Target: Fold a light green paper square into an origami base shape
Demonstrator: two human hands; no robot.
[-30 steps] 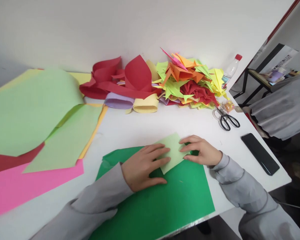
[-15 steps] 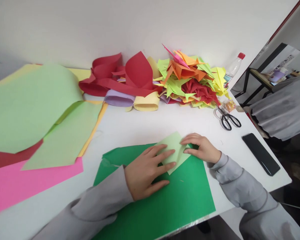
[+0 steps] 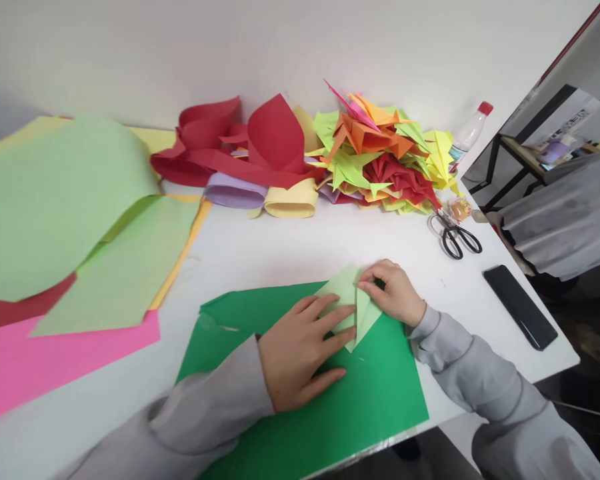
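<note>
On the dark green sheet (image 3: 330, 413) near you, your left hand (image 3: 300, 350) lies flat, pressing the light green folded paper (image 3: 361, 313). Your right hand (image 3: 393, 292) pinches its far right edge with narrow fingers. Scissors (image 3: 453, 235) lie far right.

Under the left hand (image 3: 300, 350) lies a dark green flat paper sheet (image 3: 360, 407), with a pale green folded paper piece (image 3: 353, 303) at its fingertips. Left of it spread pink (image 3: 40, 367) and light green (image 3: 55, 200) sheets. Beyond lies a red, orange and yellow-green pile of folded paper figures (image 3: 380, 160); black-handled scissors (image 3: 455, 237) lie right.
</note>
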